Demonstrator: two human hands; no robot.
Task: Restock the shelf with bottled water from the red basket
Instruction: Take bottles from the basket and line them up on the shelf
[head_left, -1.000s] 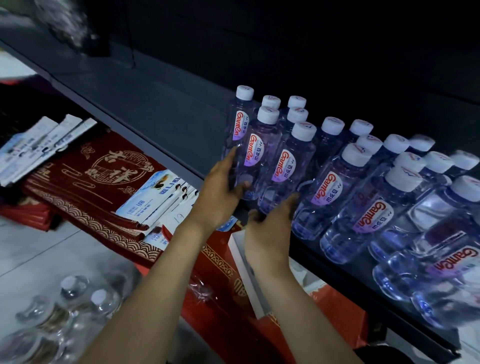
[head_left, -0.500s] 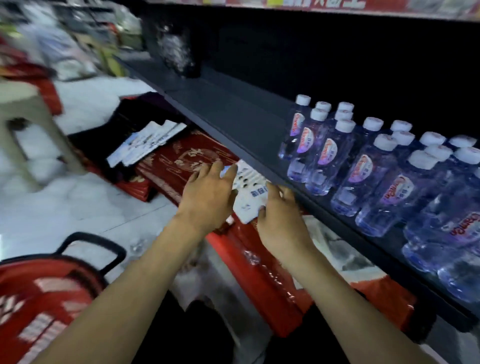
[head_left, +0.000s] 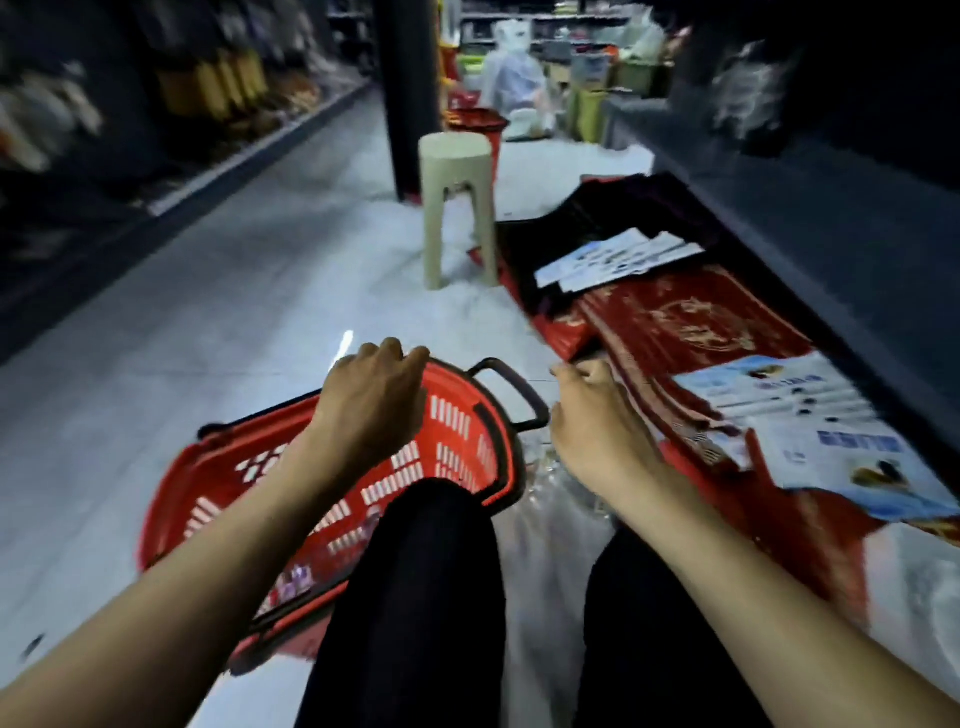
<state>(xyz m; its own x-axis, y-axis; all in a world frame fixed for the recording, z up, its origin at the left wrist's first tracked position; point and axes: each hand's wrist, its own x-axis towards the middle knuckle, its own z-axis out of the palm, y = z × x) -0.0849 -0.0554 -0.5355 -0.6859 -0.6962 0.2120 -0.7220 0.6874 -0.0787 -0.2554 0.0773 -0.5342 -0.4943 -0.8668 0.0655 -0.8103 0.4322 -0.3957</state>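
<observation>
The red basket (head_left: 457, 431) with black handles lies on the floor at lower left, beside my dark-trousered knee. My left hand (head_left: 371, 402) hangs over its far rim, fingers curved down, holding nothing. To the right of the basket, my right hand (head_left: 597, 415) is empty with loosely bent fingers. Under it, blurred clear plastic that looks like water bottles (head_left: 550, 470) lies on the floor. The dark shelf (head_left: 831, 234) runs along the right; the bottles standing on it are out of view.
Red gift packs (head_left: 691, 322) and white-blue leaflets (head_left: 779, 395) lie on the low ledge under the shelf. A beige plastic stool (head_left: 457, 202) stands ahead in the aisle, with a second red basket (head_left: 475, 122) behind it. Stocked shelves line the left.
My view has swung left from the shelf to the aisle floor. Both hands left the shelf bottles and dropped down to the red basket, which now fills the lower left.
</observation>
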